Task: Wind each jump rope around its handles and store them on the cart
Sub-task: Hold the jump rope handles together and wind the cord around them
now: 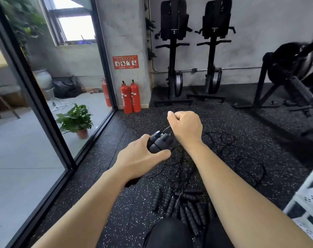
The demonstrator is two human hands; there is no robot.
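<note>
My left hand [140,158] grips two black jump rope handles [159,143] held side by side, their ends pointing up and away from me. Just above and to the right, my right hand [185,127] is closed in a fist and pinches the thin rope [167,128] that loops out of the handle tops. Below my arms, several more black ribbed handles [186,210] lie on the speckled floor with tangled thin ropes [248,165] spreading to the right. The white perforated cart [311,199] shows at the right edge.
A glass wall with a black frame [50,122] runs along the left, a potted plant [77,120] behind it. Two red fire extinguishers [130,97] stand at a pillar. Two upright machines [193,51] and an exercise bike [293,68] line the back. My knee [168,233] is at the bottom.
</note>
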